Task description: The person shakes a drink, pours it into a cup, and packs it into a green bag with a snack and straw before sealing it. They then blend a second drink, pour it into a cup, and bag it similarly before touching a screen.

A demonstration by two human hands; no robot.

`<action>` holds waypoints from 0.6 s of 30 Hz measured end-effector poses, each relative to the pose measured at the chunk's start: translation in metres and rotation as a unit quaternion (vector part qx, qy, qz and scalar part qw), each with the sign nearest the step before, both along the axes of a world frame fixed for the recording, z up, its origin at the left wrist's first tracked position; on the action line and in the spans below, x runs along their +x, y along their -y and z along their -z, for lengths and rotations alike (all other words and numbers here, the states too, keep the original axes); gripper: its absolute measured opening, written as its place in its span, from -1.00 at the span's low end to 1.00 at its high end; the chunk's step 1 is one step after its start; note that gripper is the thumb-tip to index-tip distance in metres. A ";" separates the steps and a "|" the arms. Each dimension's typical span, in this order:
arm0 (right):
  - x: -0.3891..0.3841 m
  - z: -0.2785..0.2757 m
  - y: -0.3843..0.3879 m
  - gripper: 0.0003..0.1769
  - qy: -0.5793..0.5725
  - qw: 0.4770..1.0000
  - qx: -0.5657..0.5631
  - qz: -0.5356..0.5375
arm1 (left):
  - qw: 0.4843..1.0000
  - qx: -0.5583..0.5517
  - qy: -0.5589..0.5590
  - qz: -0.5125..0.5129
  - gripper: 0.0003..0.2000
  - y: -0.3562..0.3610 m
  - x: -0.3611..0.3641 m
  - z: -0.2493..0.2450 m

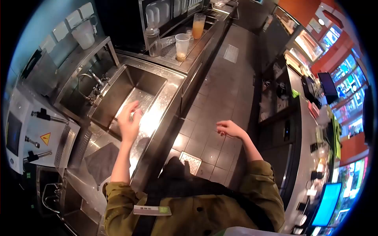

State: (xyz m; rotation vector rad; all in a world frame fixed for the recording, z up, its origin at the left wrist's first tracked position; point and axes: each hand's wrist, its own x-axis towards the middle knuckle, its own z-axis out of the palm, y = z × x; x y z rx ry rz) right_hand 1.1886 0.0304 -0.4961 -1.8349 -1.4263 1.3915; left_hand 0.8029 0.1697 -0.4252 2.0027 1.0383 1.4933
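Note:
My left hand (129,121) is raised over the right edge of the steel sink (161,82), its fingers curled; a small shiny item seems to lie between thumb and fingers, too small to name. Out over the tiled floor (201,137), my right hand (229,129) hangs with loosely bent fingers apart and nothing in them. Beyond the sink, a clear cup (182,46) with a little brown content and a taller cup of orange drink (198,26) stand on the counter, beside a clear bottle (152,41).
A faucet (94,84) rises left of the sink. A dark cloth (101,162) lies on the near steel counter. At the left stands a white machine (37,129) with levers and a warning sign. Along the right runs a long counter (305,129) with screens and small items.

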 end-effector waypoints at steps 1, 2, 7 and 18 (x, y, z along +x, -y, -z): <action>0.020 0.007 -0.030 -0.55 -0.019 1.000 0.015 0.012 | 0.999 -0.028 0.014 0.022 -0.77 -0.022 0.031 0.011; 0.039 0.014 -0.063 -0.55 -0.018 0.999 0.024 0.013 | 0.995 -0.088 0.030 0.040 -0.75 -0.049 0.058 0.031; 0.127 0.011 -0.260 -0.62 -0.036 0.995 0.086 0.032 | 0.936 -0.332 0.079 0.079 -0.69 -0.192 0.179 0.095; 0.168 0.033 -0.647 -0.38 0.148 0.917 0.359 -0.086 | 0.957 -0.186 0.209 -0.074 -0.65 -0.270 0.318 0.054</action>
